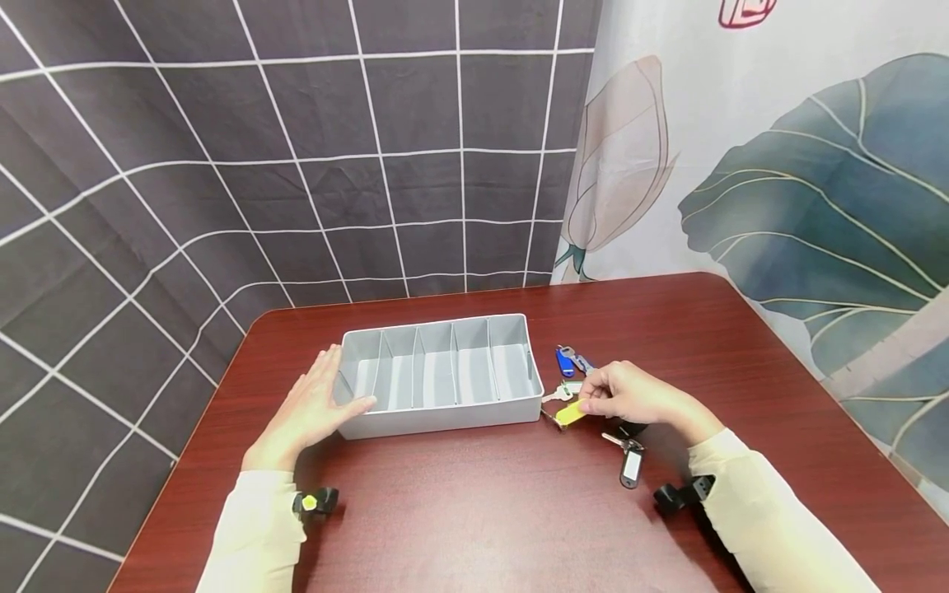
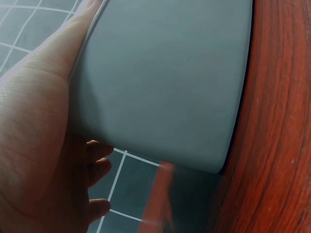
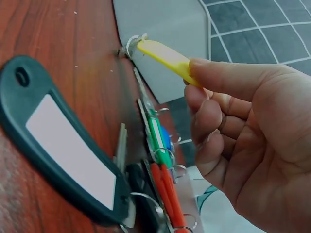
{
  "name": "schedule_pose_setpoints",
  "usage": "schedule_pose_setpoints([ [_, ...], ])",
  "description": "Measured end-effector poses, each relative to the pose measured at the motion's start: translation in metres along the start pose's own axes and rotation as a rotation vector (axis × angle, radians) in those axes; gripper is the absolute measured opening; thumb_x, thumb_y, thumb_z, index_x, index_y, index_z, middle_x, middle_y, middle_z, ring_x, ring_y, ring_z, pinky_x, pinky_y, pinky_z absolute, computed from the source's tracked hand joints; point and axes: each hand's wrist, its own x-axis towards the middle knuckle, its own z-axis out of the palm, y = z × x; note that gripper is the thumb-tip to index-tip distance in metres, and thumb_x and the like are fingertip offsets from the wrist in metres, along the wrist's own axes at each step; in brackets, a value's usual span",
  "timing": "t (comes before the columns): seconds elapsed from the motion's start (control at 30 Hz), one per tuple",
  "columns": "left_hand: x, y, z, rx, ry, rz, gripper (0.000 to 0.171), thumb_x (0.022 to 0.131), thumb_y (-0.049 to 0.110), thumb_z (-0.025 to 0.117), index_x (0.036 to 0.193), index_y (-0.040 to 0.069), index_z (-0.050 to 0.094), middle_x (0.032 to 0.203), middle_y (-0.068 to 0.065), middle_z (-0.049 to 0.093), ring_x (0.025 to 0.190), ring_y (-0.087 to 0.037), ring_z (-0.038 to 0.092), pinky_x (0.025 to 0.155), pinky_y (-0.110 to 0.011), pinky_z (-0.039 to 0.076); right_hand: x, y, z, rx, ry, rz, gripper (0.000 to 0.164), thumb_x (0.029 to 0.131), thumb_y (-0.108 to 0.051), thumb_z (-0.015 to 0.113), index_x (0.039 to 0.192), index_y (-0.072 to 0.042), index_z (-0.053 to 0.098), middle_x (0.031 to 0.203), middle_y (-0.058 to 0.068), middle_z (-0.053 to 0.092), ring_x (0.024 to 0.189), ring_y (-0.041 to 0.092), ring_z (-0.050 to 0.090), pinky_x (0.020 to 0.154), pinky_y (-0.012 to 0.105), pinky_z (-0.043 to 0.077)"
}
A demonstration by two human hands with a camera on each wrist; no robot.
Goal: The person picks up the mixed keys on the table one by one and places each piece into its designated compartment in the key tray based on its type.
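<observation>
My right hand (image 1: 630,397) pinches a yellow key tag (image 1: 571,413) between thumb and fingers, just off the right end of a grey divided box (image 1: 445,418). A metal ring (image 3: 132,46) hangs at the tag's far end, close by the box wall in the right wrist view; the key on it is mostly hidden. At the box's left end, my left hand (image 1: 315,403) rests with its thumb over the front rim and its fingers extended along the side. The box compartments visible from above hold nothing.
Around my right hand lie more tagged keys: a blue tag (image 1: 566,362) behind, a green tag (image 3: 158,136), a red tag (image 3: 167,194), and a black tag (image 1: 630,468) with a white label in front. Wall cloths stand behind the reddish-brown table (image 1: 474,511).
</observation>
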Motion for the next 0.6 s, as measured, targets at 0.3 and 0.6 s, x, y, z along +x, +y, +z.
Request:
schedule_pose_setpoints([
  [0.3, -0.0002, 0.0006, -0.0005, -0.001, 0.004, 0.000, 0.112, 0.079, 0.071, 0.058, 0.153, 0.001, 0.012, 0.158, -0.019, 0.016, 0.145, -0.036, 0.011, 0.111, -0.061, 0.015, -0.0033, 0.0005, -0.0072, 0.061, 0.058, 0.045, 0.009, 0.087, -0.023, 0.072, 0.079, -0.018, 0.070, 0.059, -0.004, 0.057, 0.050, 0.005, 0.049, 0.046, 0.022, 0.043],
  [0.6, 0.0011, -0.0012, 0.0007, 0.010, 0.013, 0.001, 0.113, 0.079, 0.073, 0.058, 0.153, 0.001, 0.013, 0.158, -0.019, 0.016, 0.145, -0.036, 0.011, 0.111, -0.062, 0.016, -0.0051, -0.0039, -0.0110, 0.188, 0.143, 0.146, 0.011, 0.088, -0.019, 0.072, 0.085, -0.008, 0.069, 0.065, 0.010, 0.059, 0.051, 0.014, 0.050, 0.043, 0.021, 0.038],
])
